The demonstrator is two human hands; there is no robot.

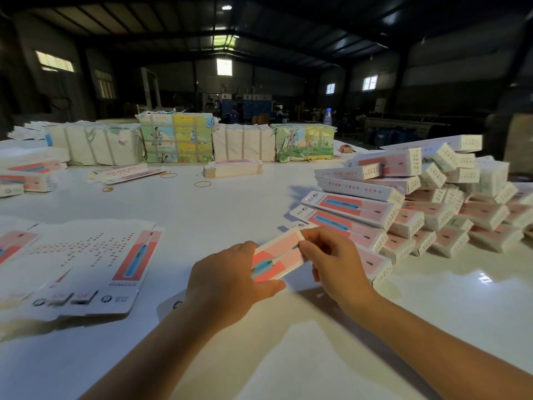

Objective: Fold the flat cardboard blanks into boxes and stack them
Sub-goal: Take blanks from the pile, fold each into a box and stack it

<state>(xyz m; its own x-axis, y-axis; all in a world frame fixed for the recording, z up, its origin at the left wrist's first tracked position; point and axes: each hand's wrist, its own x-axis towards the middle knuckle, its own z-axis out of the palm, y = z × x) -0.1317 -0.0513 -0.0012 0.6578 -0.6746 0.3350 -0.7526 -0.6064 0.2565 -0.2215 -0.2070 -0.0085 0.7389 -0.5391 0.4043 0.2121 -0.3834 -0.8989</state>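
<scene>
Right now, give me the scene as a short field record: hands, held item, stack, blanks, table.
left hand: grips the near end of the box
right hand: pinches the far end of the box
box: held by both hands above the table, pink and blue print up
stack: folded boxes piled at right
blanks: flat, spread at left
table: white, rubber bands lying loose
</scene>
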